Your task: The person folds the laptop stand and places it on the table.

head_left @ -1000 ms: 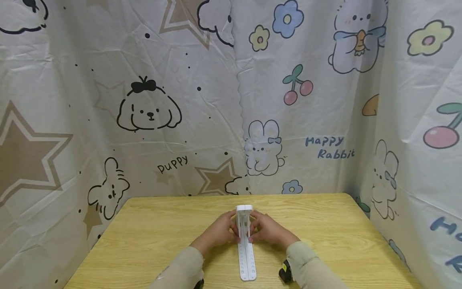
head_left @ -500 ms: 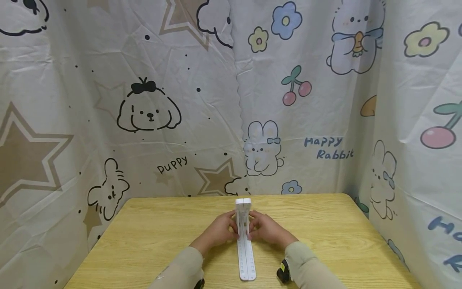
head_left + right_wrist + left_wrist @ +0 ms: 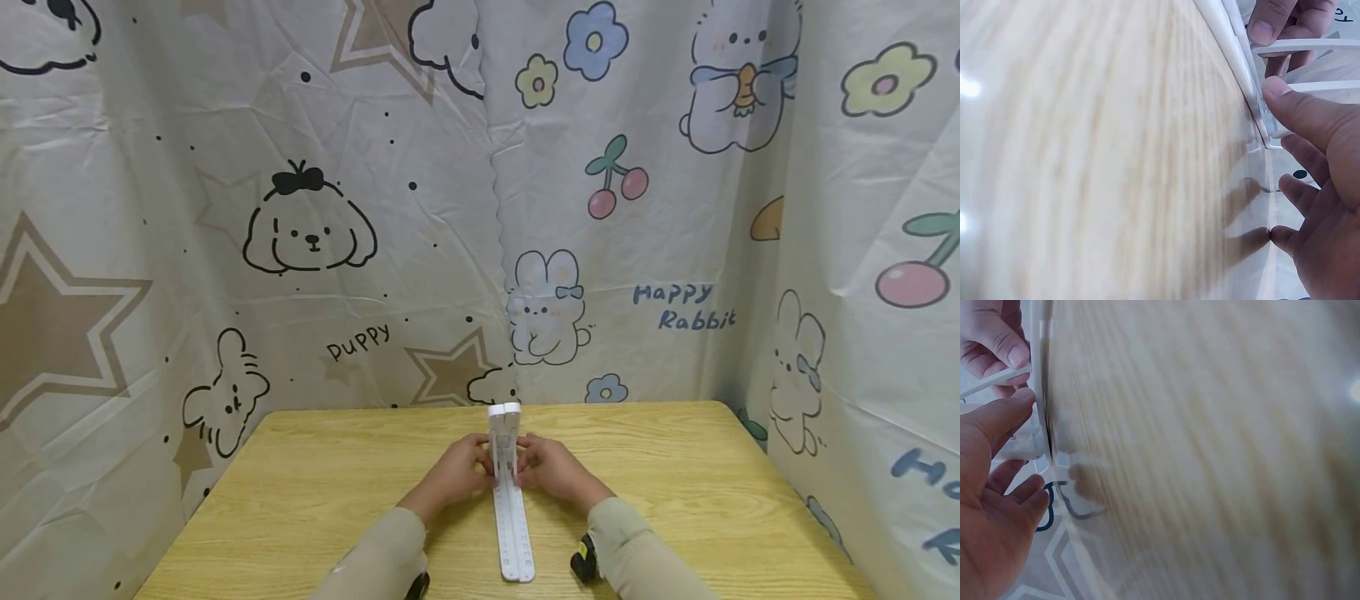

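A white folding stand (image 3: 514, 533) stands at the middle of the table. Its long flat base, dotted with small holes along both edges, points towards me, and a raised part with slim side bars (image 3: 1310, 45) rises at the far end. On the left side my left hand (image 3: 457, 472) pinches a side bar between thumb and fingers. My right hand (image 3: 558, 471) does the same on the right side. In the right wrist view, the right thumb (image 3: 1297, 103) lies against a white bar. The fingertips behind the bars are partly hidden.
The light wood table (image 3: 337, 467) reflects the hands. A patterned curtain (image 3: 442, 208) hangs close behind it and along both sides. A black wrist device (image 3: 583, 558) sits at the right sleeve.
The raised part's top has moved up and away from me in the head view. Both hands stay at its sides, shifting only slightly. The near end of the base has barely moved.
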{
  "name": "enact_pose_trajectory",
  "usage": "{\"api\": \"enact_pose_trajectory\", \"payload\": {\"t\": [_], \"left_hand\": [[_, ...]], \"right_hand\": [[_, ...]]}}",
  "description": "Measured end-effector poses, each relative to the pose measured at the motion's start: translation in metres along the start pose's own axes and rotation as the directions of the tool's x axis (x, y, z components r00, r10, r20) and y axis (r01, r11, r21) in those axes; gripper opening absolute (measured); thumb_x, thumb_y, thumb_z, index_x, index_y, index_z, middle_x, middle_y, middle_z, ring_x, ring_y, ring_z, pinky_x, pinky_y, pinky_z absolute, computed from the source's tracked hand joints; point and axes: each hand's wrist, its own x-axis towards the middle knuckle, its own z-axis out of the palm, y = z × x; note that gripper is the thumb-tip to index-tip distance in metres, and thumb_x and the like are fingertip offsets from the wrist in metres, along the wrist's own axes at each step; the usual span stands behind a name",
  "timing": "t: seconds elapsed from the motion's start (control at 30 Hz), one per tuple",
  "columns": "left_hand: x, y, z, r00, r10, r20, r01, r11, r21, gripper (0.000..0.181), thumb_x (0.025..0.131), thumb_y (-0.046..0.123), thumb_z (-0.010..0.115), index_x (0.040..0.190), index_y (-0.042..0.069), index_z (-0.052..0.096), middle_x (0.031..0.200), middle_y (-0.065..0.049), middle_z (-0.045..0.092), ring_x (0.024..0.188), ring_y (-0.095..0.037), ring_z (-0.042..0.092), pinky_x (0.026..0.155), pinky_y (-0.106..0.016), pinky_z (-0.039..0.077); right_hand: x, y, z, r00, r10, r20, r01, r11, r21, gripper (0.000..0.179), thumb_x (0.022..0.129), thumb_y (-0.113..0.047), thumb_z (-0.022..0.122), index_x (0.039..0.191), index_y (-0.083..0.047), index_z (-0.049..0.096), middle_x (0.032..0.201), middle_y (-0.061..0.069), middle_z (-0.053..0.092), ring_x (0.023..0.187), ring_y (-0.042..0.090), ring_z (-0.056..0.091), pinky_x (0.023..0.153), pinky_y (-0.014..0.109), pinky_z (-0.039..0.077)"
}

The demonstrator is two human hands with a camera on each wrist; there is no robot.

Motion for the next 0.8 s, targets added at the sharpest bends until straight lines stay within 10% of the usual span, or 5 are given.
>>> {"api": "enact_pose_trajectory", "payload": {"t": [0.8], "left_hand": [[0.008,0.004,-0.001,0.994,-0.026,-0.11,0.032,0.998,0.056,0.003,0.082,0.004,0.082,0.081,0.007,0.081,0.129,-0.011,0.069,0.123,-0.032,0.063,0.11,-0.048,0.048]], "right_hand": [[0.016,0.002,0.007,0.993,0.015,-0.121,-0.027,0.995,-0.094,0.012,0.077,-0.008,0.088,0.076,-0.013,0.077,0.131,0.015,0.069,0.133,0.042,0.055,0.116,0.056,0.04]]}}
